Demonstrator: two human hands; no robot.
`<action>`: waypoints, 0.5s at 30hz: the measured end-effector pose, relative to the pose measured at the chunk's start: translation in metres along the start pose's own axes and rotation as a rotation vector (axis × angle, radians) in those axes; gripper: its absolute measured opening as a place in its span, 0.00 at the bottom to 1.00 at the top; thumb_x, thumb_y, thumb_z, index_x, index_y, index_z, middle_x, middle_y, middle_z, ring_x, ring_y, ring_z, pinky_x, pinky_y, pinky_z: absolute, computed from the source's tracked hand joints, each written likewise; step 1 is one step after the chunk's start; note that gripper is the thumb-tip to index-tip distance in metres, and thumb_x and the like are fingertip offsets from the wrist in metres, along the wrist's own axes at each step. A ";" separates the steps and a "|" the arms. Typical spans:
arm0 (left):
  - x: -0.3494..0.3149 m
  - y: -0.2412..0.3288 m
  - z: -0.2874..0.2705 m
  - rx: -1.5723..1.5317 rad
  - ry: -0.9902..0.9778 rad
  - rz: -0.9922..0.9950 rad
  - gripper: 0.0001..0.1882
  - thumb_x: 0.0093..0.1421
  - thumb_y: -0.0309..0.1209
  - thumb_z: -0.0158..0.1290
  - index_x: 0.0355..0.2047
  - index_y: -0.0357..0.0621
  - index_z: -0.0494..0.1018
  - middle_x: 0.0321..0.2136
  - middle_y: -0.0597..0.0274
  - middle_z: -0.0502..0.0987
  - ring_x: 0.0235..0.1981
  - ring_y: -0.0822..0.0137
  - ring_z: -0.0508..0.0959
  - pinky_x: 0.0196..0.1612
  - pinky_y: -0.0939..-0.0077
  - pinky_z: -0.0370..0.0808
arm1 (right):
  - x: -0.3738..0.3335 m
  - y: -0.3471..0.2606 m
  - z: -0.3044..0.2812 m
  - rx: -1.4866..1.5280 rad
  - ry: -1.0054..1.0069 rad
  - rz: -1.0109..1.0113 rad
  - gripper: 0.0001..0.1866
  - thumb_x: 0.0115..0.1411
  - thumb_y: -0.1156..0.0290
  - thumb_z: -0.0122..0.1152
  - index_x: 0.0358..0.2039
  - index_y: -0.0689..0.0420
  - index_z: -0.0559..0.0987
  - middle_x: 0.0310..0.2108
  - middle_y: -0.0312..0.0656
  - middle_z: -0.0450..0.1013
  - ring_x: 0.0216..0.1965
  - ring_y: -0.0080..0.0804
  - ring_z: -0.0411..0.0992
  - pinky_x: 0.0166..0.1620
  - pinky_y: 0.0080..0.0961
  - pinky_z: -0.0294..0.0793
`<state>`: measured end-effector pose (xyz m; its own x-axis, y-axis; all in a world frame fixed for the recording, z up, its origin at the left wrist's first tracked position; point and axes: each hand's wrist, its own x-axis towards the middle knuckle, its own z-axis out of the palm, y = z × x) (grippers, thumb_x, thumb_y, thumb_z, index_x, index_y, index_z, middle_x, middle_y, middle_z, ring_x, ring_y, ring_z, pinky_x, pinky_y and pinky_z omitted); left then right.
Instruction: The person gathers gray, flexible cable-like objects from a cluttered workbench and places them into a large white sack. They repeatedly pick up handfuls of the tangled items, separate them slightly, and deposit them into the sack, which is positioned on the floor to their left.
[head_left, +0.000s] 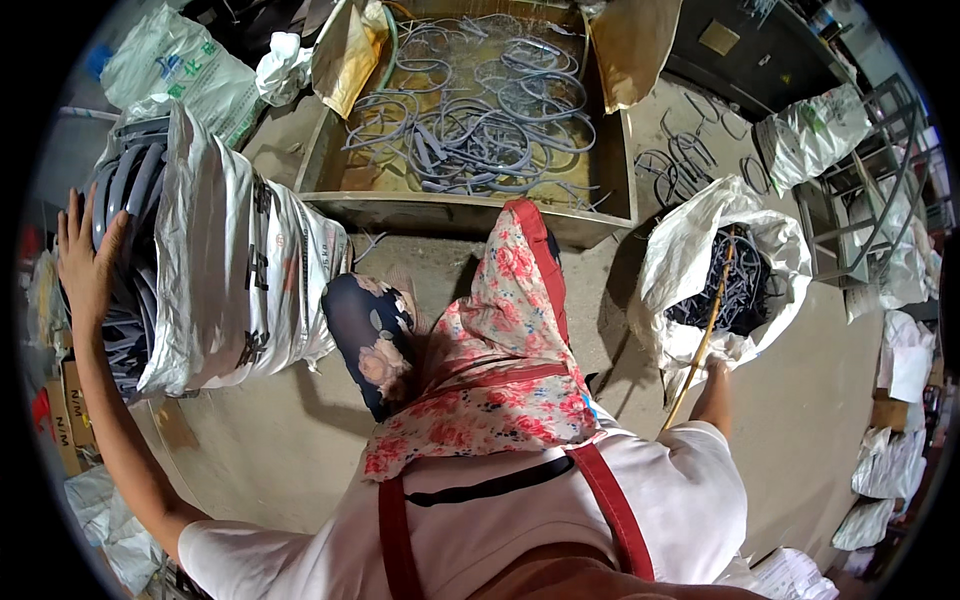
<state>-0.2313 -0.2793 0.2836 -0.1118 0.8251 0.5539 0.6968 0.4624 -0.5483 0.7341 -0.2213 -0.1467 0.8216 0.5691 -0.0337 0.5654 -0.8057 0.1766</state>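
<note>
On my left, a white woven sack (235, 270) lies on its side with its mouth outward. Grey plastic strips (140, 190), long and curved, fill that mouth. My left hand (95, 250) lies against them with its fingers spread. To my right, a second white sack (785, 250) stands with its mouth wide and short dark strips (735, 285) inside. My right hand (717, 372) is closed at this sack's near rim, its fingers largely hidden by the cloth. A thin yellowish stick (712, 315) leans out of the sack, passing close beside that hand.
Ahead stands a low metal tank (420, 212) holding shallow yellowish liquid and a tangle of grey strips (470, 140). Loose strips (685, 150) lie on the floor right of it. A metal rack (850, 220) and more sacks (815, 135) line the right side. Cardboard boxes (75, 400) stand at left.
</note>
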 end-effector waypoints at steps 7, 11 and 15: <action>-0.001 -0.018 0.005 -0.259 -0.007 -0.018 0.32 0.56 0.53 0.44 0.60 0.63 0.52 0.62 0.53 0.45 0.62 0.51 0.49 0.60 0.58 0.50 | -0.040 0.002 0.068 0.456 -0.791 0.047 0.15 0.53 0.57 0.52 0.28 0.57 0.76 0.23 0.42 0.71 0.26 0.38 0.70 0.33 0.35 0.70; 0.000 -0.023 0.016 -0.032 0.089 0.053 0.33 0.57 0.55 0.42 0.61 0.66 0.50 0.62 0.55 0.45 0.62 0.50 0.50 0.61 0.57 0.49 | -0.073 -0.005 0.035 0.985 -0.819 0.274 0.10 0.53 0.64 0.55 0.20 0.56 0.71 0.14 0.40 0.64 0.14 0.31 0.63 0.22 0.31 0.69; -0.008 -0.020 0.021 -0.029 0.109 0.028 0.31 0.57 0.55 0.41 0.59 0.66 0.53 0.62 0.59 0.49 0.62 0.51 0.50 0.61 0.57 0.49 | -0.084 0.035 0.033 1.231 -0.874 0.313 0.14 0.56 0.61 0.49 0.20 0.57 0.71 0.15 0.42 0.66 0.14 0.32 0.64 0.18 0.25 0.65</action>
<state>-0.2593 -0.2885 0.2773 -0.0148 0.7966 0.6043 0.7191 0.4284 -0.5471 0.6872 -0.3024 -0.1702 0.4517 0.4402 -0.7760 -0.2849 -0.7531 -0.5930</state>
